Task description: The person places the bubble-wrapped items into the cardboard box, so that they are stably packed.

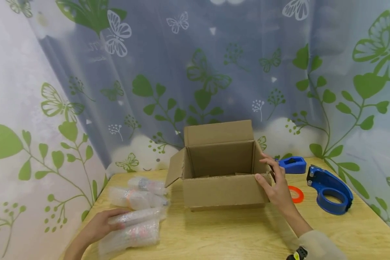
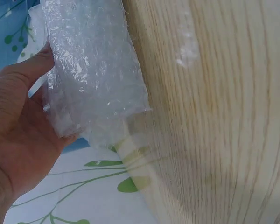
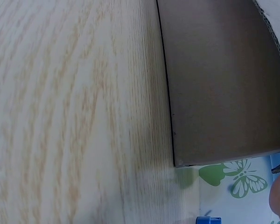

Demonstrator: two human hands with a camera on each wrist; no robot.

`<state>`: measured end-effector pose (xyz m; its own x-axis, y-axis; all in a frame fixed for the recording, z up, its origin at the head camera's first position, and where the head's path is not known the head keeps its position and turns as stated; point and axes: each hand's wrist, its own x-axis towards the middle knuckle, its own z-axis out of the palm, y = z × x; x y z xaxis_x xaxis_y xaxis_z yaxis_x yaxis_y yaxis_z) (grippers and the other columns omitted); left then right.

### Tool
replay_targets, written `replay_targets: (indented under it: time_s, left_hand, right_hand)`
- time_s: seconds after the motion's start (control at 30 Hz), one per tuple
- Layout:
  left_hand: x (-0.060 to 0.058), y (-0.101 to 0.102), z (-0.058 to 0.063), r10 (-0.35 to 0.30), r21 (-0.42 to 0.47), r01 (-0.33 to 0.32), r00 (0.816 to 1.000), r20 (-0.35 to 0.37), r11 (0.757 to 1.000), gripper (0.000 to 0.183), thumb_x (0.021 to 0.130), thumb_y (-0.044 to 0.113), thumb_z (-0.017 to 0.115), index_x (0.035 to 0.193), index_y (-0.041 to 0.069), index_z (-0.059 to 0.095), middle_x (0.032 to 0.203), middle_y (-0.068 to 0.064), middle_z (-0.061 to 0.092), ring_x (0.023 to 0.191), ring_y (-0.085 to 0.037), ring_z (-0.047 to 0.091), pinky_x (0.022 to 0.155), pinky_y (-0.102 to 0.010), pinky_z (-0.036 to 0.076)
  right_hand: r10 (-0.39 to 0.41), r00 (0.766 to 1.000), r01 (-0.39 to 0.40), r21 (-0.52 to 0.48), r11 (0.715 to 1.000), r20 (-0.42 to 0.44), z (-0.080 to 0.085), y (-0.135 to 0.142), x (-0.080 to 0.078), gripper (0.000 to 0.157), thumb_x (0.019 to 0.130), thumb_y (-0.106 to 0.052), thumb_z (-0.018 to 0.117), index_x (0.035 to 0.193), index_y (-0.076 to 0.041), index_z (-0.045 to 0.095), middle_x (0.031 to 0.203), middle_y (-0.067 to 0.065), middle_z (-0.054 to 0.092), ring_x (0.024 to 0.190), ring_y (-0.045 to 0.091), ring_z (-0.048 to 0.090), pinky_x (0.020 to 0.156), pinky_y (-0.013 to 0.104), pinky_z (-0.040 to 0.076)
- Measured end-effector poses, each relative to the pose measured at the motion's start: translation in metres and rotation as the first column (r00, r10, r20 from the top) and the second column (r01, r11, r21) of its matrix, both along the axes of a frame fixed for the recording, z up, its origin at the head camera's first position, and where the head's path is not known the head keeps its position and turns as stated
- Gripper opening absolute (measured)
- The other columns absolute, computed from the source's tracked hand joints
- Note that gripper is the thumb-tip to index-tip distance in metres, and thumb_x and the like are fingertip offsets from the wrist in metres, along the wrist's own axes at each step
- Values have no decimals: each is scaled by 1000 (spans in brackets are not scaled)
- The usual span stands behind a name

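An open cardboard box (image 1: 225,191) stands on the table with its back and left flaps raised. My right hand (image 1: 277,186) grips its front right corner, thumb on the front wall and fingers over the right side. A thin dark piece shows beside those fingers. At the left, my left hand (image 1: 102,225) holds a package in bubble wrap (image 1: 138,215), thumb on one side and fingers on the other. In the left wrist view the clear bubble wrap (image 2: 93,70) hides what is inside. Another bubble-wrapped package (image 1: 139,234) with pinkish contents lies just in front of it.
Two more bubble-wrapped packages, one at the back (image 1: 147,185) and one before it (image 1: 134,198), lie left of the box. On the right are a blue tape dispenser (image 1: 294,165), an orange-red ring (image 1: 297,195) and a larger blue tape gun (image 1: 333,191). A patterned curtain (image 1: 169,72) hangs behind the table.
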<state>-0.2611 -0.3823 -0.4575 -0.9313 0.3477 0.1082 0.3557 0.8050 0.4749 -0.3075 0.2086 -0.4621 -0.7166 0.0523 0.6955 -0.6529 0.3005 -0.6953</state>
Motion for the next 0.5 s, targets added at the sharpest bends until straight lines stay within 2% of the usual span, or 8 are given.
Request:
replay_targets:
  time_s: [0.1, 0.2, 0.27, 0.4, 0.5]
  left_hand:
    - [1, 2, 1, 21, -4, -21, 999, -39, 1000, 45, 91, 34, 80, 128, 10, 74, 127, -15, 73, 117, -43, 67, 94, -51, 56]
    - [1, 1, 6, 55, 10, -54, 998, -35, 998, 44, 94, 35, 77, 131, 12, 73, 129, -15, 72, 119, -43, 66, 96, -55, 55]
    - [2, 2, 12, 65, 29, -64, 997, -38, 998, 44, 95, 33, 76, 133, 12, 72, 131, -15, 71, 120, -43, 66, 96, -57, 55]
    - [5, 4, 31, 44, 98, -46, 999, 19, 994, 46, 100, 33, 71, 140, 10, 67, 138, -17, 66, 125, -46, 62, 98, -60, 53]
    - [8, 5, 43, 80, 94, -84, 995, 53, 992, 48, 102, 38, 68, 142, 12, 64, 139, -18, 66, 122, -44, 64, 95, -58, 55]
  right_hand:
    - [0, 1000, 0, -2, 1000, 5, -1, -1, 0, 49, 96, 2, 68, 142, -4, 54, 165, 3, 39, 144, 9, 30, 103, 40, 26]
    - [1, 1000, -1, -1, 1000, 7, 0, -2, 0, 49, 96, 2, 68, 142, -5, 54, 165, 3, 39, 144, 9, 30, 103, 42, 26]
    - [2, 1000, -2, -2, 1000, 7, 1, -2, 1, 49, 96, 2, 68, 142, -5, 54, 165, 5, 39, 144, 9, 30, 103, 43, 26]
    - [-2, 1000, 2, -1, 1000, 10, 1, -2, 1, 49, 96, 2, 68, 142, -5, 54, 165, 5, 39, 143, 9, 30, 102, 44, 26]
    - [0, 1000, 0, 1, 1000, 3, 0, -1, 1, 49, 96, 3, 68, 142, -4, 54, 165, 3, 39, 144, 9, 30, 103, 40, 26]
